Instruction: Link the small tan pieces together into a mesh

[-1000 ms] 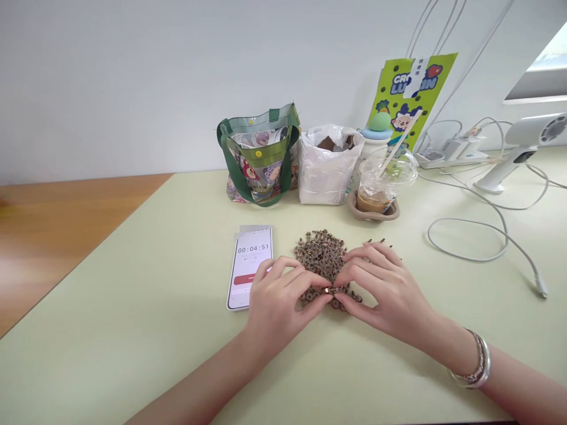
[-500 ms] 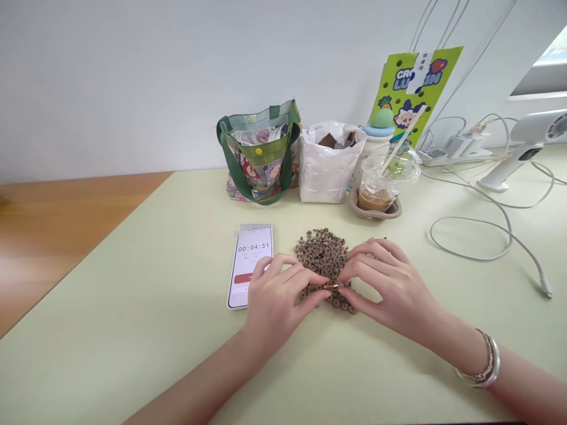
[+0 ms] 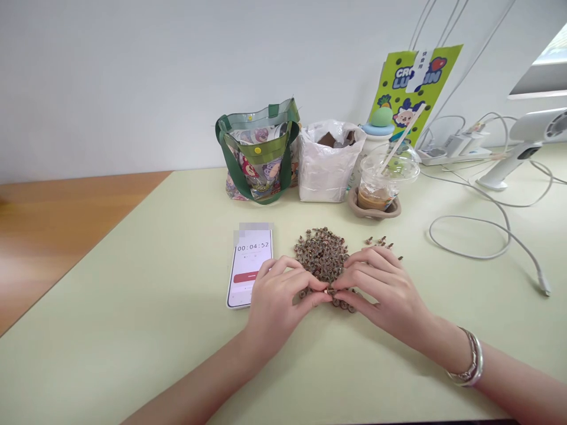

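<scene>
A small bronze-coloured screw (image 3: 329,291) sits between my two hands, just in front of a pile of similar screws (image 3: 321,254). My left hand (image 3: 283,301) pinches its left end between thumb and forefinger. From the other side, my right hand (image 3: 381,286) has thumb and forefinger closed round its right end; whether a separate part such as a nut is in them is hidden by the fingertips. Several more screws (image 3: 381,241) lie apart from the pile, just beyond my right hand and partly covered by it.
Beside my left hand lies a phone (image 3: 239,268) showing a running timer. Behind stand a green-handled bag (image 3: 261,156), a white plastic bag (image 3: 325,171), and an iced drink cup (image 3: 376,192) in a cardboard holder. A white cable (image 3: 482,258) and a small fan (image 3: 527,141) are at right.
My right hand has shifted slightly left, closer to my left hand, and less of the screw shows between the fingers. More of the separate screws beyond my right hand are now visible.
</scene>
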The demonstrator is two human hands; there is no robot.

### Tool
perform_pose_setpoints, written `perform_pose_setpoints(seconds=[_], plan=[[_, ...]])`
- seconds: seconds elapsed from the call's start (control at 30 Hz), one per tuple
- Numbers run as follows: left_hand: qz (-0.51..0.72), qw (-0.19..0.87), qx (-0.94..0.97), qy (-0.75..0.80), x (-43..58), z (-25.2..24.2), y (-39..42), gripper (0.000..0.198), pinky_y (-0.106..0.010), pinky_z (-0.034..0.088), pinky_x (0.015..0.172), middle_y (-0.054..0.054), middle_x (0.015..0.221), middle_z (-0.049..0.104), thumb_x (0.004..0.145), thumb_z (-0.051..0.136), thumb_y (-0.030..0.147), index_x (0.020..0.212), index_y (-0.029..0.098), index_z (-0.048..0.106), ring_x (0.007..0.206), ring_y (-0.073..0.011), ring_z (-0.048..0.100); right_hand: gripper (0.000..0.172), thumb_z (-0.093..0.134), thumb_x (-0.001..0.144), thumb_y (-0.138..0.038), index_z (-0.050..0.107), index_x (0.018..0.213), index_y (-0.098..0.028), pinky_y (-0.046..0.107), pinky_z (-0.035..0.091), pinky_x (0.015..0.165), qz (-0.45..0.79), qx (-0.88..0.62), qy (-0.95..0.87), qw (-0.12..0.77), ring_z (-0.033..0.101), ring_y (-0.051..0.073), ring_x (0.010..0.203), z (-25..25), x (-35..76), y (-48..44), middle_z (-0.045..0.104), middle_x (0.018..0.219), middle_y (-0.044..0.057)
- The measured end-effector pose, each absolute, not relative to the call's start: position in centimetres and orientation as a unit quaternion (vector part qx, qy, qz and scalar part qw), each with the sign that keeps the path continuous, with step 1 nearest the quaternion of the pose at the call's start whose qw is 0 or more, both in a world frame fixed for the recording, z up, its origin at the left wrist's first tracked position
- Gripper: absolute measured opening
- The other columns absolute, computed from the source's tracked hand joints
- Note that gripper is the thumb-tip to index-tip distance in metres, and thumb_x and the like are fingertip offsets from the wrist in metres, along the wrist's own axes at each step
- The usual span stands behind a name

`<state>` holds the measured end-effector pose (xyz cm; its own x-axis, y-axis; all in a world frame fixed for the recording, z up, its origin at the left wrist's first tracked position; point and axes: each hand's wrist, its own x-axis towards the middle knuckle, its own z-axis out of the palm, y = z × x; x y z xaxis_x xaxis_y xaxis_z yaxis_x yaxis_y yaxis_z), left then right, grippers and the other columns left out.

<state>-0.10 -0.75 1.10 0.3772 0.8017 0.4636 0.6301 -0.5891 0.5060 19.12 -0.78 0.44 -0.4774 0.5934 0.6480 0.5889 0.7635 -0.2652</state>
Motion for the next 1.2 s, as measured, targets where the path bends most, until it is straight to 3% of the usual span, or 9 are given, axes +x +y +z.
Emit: perform_pose_setpoints(seconds=[0.43, 0.8, 1.2], plan=[[0.352, 0.113, 0.827, 0.424, -0.10, 1.13, -0.84, 0.013, -0.029, 0.032, 0.072, 0.009, 0.066, 0.066, 0.071, 0.072, 0.031, 0.069, 0.022, 0.062, 0.074, -0.0130, 0.055, 0.009, 0.061, 0.080, -0.015, 0.056, 0.074, -0.019, 0.032, 0.038, 0.077, -0.023, -0.339, -0.854, 0.393, 0.054, 0.015, 0.077, 0.04, 18.77, -1.02, 0.064, 0.066, -0.003], [0.333, 0.179, 0.815, 0.439, -0.13, 1.25, -0.93, 0.009, -0.029, 0.035, 0.072, 0.008, 0.069, 0.065, 0.073, 0.070, 0.029, 0.070, 0.023, 0.063, 0.076, -0.0132, 0.055, 0.005, 0.061, 0.081, -0.021, 0.058, 0.078, -0.020, 0.032, 0.037, 0.075, 0.067, -0.348, -0.850, 0.389, 0.053, 0.015, 0.080, -0.19, 19.07, -0.92, 0.064, 0.071, -0.002], [0.326, 0.247, 0.788, 0.460, 0.08, 1.43, -0.98, 0.010, -0.029, 0.039, 0.070, 0.005, 0.069, 0.061, 0.073, 0.068, 0.029, 0.067, 0.023, 0.064, 0.074, -0.0140, 0.055, 0.004, 0.060, 0.082, -0.022, 0.058, 0.081, -0.020, 0.031, 0.038, 0.074, 0.065, -0.359, -0.848, 0.384, 0.054, 0.014, 0.077, 0.06, 18.87, -1.11, 0.065, 0.071, -0.002]])
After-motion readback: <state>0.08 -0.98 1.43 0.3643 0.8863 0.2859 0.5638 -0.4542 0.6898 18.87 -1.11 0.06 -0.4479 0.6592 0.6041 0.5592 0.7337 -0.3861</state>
